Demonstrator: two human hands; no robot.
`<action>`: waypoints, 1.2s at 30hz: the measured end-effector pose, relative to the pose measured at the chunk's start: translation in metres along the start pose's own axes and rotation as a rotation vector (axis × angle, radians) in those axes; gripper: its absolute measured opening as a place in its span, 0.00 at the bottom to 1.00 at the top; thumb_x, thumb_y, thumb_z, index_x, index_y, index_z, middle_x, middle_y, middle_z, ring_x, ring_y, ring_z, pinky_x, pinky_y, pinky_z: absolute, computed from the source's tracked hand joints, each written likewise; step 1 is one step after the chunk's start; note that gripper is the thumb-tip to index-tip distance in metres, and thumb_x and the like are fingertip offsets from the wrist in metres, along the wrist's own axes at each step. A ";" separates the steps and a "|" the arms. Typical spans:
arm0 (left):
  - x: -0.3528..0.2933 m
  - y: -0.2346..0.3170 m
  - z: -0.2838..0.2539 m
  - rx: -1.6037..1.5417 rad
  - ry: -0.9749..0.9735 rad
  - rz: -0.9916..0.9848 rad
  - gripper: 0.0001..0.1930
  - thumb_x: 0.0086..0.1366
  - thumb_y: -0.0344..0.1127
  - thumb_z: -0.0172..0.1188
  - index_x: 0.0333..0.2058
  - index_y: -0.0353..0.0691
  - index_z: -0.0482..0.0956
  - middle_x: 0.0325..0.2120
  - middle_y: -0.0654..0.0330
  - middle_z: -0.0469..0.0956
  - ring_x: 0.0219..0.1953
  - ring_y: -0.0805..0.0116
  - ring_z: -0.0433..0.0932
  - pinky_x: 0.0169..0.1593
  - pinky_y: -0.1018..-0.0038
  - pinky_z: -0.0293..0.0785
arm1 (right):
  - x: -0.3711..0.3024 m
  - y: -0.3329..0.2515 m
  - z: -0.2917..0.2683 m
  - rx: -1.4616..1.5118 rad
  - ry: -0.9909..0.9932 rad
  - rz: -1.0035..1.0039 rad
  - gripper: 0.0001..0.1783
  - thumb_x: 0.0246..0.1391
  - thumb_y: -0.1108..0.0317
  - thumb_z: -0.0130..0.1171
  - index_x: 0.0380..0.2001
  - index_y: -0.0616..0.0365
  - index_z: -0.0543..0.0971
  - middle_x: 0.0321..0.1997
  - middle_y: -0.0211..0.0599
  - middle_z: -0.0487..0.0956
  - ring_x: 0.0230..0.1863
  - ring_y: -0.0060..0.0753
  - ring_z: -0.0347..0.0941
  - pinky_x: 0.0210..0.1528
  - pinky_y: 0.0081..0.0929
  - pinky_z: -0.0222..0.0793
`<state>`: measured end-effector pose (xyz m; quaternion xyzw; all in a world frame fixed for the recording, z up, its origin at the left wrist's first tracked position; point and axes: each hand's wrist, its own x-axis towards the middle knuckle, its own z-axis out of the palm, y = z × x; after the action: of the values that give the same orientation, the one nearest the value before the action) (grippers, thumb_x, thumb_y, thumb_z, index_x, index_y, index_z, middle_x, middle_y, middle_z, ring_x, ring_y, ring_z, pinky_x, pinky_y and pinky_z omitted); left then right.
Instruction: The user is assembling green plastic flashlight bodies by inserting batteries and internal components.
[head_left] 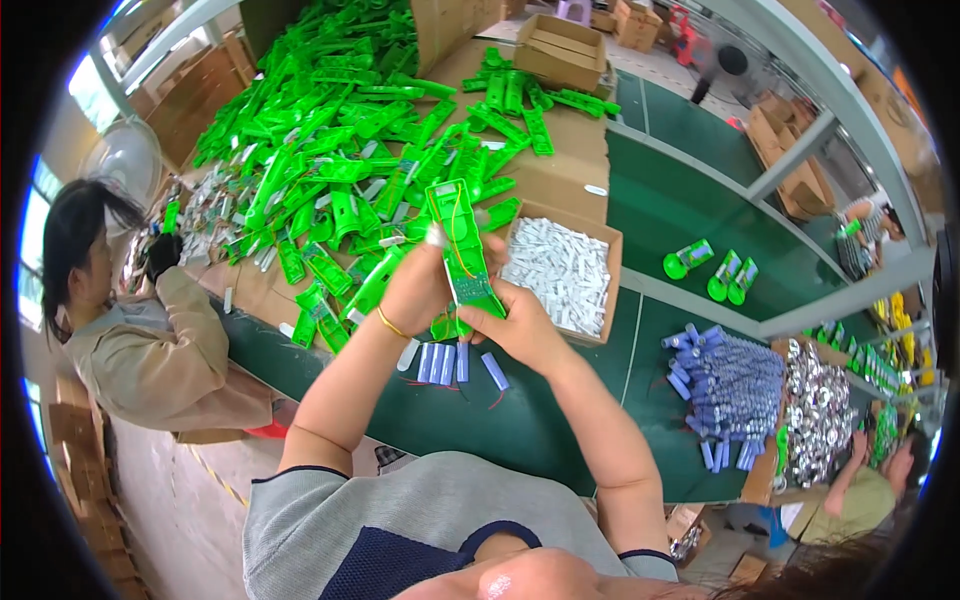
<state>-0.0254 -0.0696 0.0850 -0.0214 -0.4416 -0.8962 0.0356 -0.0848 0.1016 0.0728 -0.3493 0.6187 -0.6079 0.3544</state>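
Between my two hands is a green plastic casing [455, 218], tilted upright, with a small circuit board at its lower end and thin red and yellow wires inside. My left hand [425, 282], with a yellow bangle at the wrist, is closed on its left side. My right hand [518, 318] grips the lower right edge, thumb in front. Some of the left fingers are hidden behind the casing. Just below my hands, several blue cylindrical battery cells [435, 363] with thin wires lie on the green table [540, 425].
Green casings [340, 130] heap up ahead and left. A cardboard box [613, 285] of small white pieces stands right of my hands. Many blue cells [725, 385] and shiny metal parts [815, 415] lie farther right. A co-worker [150, 320] sits left; others work at far right.
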 end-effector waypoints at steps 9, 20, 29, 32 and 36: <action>-0.034 -0.072 0.007 0.789 0.067 0.092 0.33 0.70 0.30 0.54 0.67 0.35 0.46 0.47 0.56 0.73 0.50 0.67 0.73 0.58 0.69 0.68 | -0.052 0.033 -0.012 -0.262 0.697 -0.131 0.28 0.51 0.65 0.71 0.54 0.59 0.76 0.42 0.30 0.82 0.44 0.20 0.73 0.34 0.18 0.68; -0.069 -0.104 0.015 0.510 0.032 -0.052 0.22 0.75 0.32 0.50 0.64 0.36 0.60 0.51 0.59 0.74 0.52 0.71 0.73 0.57 0.72 0.69 | -0.074 0.046 0.050 -0.143 0.823 -0.162 0.22 0.56 0.78 0.62 0.53 0.60 0.71 0.33 0.32 0.78 0.32 0.19 0.74 0.34 0.20 0.71; -0.081 -0.100 0.000 0.256 0.219 -0.108 0.15 0.73 0.29 0.49 0.57 0.38 0.67 0.46 0.61 0.76 0.47 0.73 0.75 0.52 0.76 0.71 | -0.086 0.057 0.057 -0.494 0.669 -0.328 0.19 0.49 0.78 0.66 0.46 0.58 0.77 0.33 0.33 0.79 0.34 0.35 0.75 0.31 0.29 0.72; -0.082 -0.074 -0.013 0.262 0.254 -0.142 0.19 0.73 0.27 0.47 0.60 0.37 0.61 0.47 0.55 0.76 0.45 0.67 0.77 0.49 0.68 0.78 | -0.090 0.076 0.038 -0.757 0.615 -0.171 0.16 0.49 0.71 0.68 0.42 0.59 0.79 0.35 0.38 0.81 0.37 0.42 0.77 0.41 0.35 0.73; -0.088 -0.061 -0.019 0.354 0.249 -0.162 0.21 0.71 0.26 0.48 0.61 0.38 0.59 0.47 0.56 0.76 0.45 0.68 0.76 0.50 0.68 0.77 | -0.086 0.099 0.050 -0.957 0.362 0.055 0.17 0.46 0.69 0.68 0.42 0.59 0.82 0.36 0.45 0.82 0.44 0.50 0.78 0.49 0.43 0.74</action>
<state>0.0575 -0.0436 0.0188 0.1315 -0.5845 -0.8004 0.0211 0.0015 0.1524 -0.0256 -0.3451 0.8881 -0.2979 0.0578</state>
